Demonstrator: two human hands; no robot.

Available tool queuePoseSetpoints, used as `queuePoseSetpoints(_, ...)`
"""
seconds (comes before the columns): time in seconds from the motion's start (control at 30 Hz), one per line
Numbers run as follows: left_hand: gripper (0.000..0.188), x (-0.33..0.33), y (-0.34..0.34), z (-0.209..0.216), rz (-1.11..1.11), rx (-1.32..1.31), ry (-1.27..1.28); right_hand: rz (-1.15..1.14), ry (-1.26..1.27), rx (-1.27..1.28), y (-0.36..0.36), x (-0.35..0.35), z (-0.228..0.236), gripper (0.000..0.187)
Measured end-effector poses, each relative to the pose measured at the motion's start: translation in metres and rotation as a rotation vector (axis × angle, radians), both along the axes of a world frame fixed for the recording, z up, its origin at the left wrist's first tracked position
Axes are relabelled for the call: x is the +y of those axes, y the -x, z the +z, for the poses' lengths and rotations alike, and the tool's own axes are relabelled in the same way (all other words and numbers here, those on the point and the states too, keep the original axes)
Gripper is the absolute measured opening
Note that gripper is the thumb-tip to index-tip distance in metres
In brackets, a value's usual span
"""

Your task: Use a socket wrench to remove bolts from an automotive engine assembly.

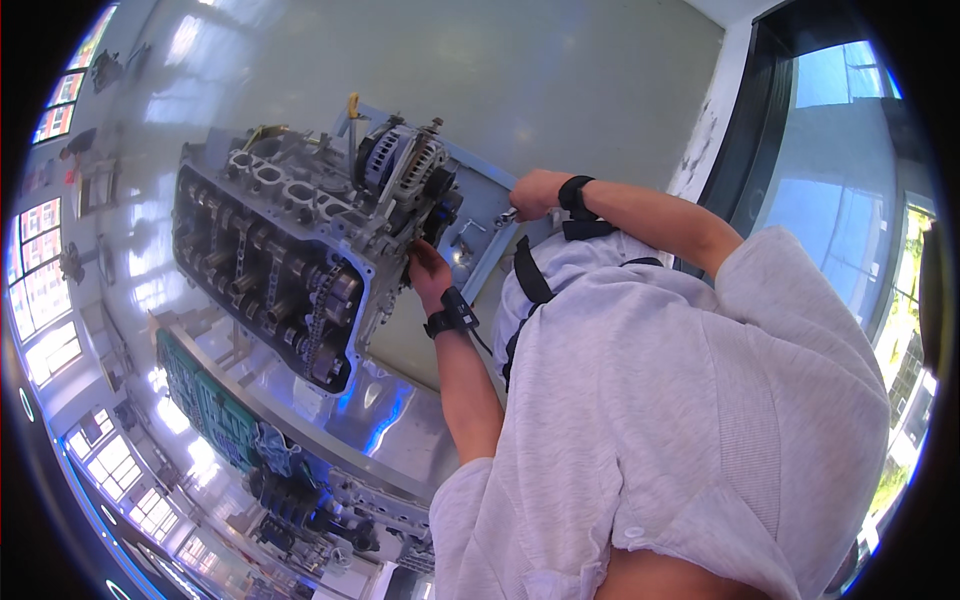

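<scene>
A car engine (290, 300) stands to the left, its top uncovered so that camshafts (235, 265) and a timing chain (325, 295) show. On its far side sits an alternator (395, 160). My left hand (430, 270) reaches to the engine's front end below the pulleys (440, 200); the fingers are bent together there, and what they grip is hidden. Closer to the right, my right hand (537, 193) is closed in a fist around a shiny metal wrench (507, 216), whose end sticks out below the fingers, apart from the engine.
Small metal parts (467, 240) lie on the blue-grey stand (490, 265) beside the engine. A metal-topped workbench (400, 415) with a green tray (205, 395) and more engine parts (320, 510) is at the lower left. A dark-framed window (740, 150) rises at the right.
</scene>
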State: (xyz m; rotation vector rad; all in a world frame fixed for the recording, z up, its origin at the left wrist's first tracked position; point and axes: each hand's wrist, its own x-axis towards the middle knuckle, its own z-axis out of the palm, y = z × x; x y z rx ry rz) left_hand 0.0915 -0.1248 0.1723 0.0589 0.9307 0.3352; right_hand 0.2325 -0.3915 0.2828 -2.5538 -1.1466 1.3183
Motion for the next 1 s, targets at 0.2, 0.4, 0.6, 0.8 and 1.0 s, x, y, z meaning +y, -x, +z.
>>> queuePoseSetpoints(0.2,0.024,-0.002,0.005,0.016,0.089,-0.065,-0.048,0.011,0.016,0.017,-0.002,0.005,0.009,0.034)
queuePoseSetpoints(0.4,0.023,0.002,0.014,0.006,-0.052,-0.149,-0.07,0.009,0.024,0.007,-0.005,0.005,0.006,0.035)
queuePoseSetpoints(0.6,0.027,-0.004,0.006,0.013,-0.005,-0.024,-0.1,-0.018,0.046,0.04,-0.007,0.002,0.004,0.036)
queuePoseSetpoints(0.8,0.033,-0.019,-0.002,0.021,0.043,0.051,-0.224,-0.002,0.036,0.021,-0.008,0.0,0.0,0.036)
queuePoseSetpoints(1.0,0.033,-0.005,0.01,0.01,0.033,0.098,-0.376,0.018,-0.12,0.003,-0.004,0.005,0.036,0.039)
